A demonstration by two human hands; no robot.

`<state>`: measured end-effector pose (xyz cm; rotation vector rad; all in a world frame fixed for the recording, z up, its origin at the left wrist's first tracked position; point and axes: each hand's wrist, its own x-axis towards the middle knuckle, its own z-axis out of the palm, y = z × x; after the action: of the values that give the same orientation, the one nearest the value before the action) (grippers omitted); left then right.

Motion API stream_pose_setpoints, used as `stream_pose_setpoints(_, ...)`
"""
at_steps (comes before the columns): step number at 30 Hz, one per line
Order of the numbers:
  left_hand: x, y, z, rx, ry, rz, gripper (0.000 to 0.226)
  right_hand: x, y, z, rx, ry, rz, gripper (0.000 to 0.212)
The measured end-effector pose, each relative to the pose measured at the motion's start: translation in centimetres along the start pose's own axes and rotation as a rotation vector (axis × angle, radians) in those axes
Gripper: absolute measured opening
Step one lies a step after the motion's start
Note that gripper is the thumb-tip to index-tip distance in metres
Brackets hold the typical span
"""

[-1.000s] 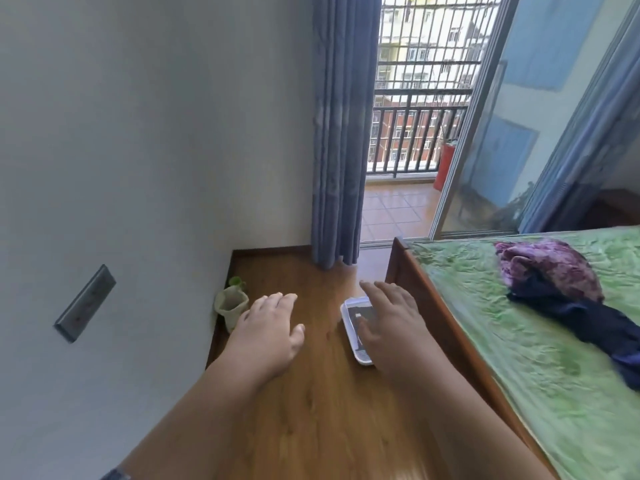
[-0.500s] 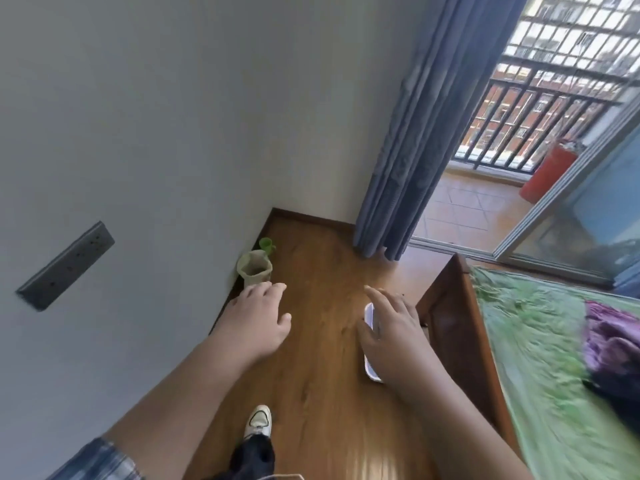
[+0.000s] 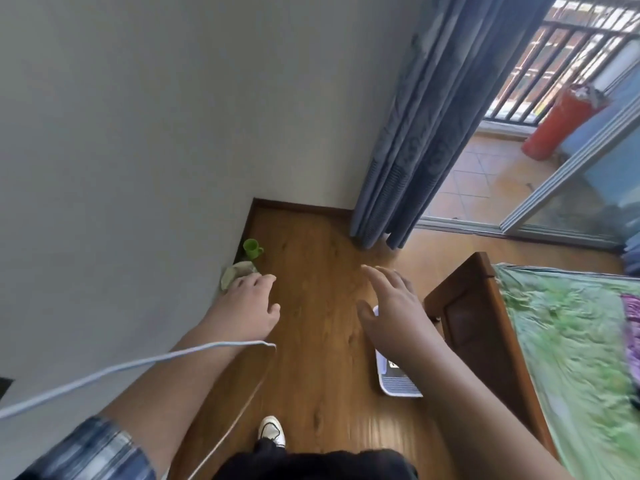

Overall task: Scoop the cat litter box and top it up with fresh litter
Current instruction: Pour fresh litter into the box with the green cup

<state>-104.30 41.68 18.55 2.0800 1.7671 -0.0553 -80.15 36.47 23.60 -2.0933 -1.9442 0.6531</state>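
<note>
Left hand point(image 3: 249, 306) and right hand point(image 3: 394, 308) spread, fingers point(image 3: 384, 277) loose, holding nothing. Litter box point(image 3: 398, 384) on floor point(image 3: 318, 341) at 5 o'clock of right hand, beside bed frame point(image 3: 478, 323). Risk, judged: dangling cable point(image 3: 138, 364) across left forearm snags, tipping box.

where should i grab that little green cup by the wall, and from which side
Take the green cup by its handle, which sticks out to the right, toward the floor. Come from that side or from above: the wall sits close on its left, and the cup stands upright.
</note>
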Motion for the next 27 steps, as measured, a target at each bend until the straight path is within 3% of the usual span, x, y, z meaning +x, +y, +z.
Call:
stream_pose_setpoints(9, 13.4, -0.8, -1.1, -0.078, -0.037, -0.08, 0.056, 13.9, 3.6, -0.6, 0.0, -0.142, 0.049, 0.059)
stream_pose_setpoints(18, 24.8, 0.5, -2.0, -0.17, -0.018, -0.378, 0.05, 34.2, 5.5, -1.6, -0.093, -0.411, -0.283, 0.059)
stream_pose_setpoints(27, 28.9, -2.7, -2.0, -0.288, -0.02, -0.697, 0.054, 46.6, 1.5, 3.6, -0.072, -0.613, -0.369, 0.057)
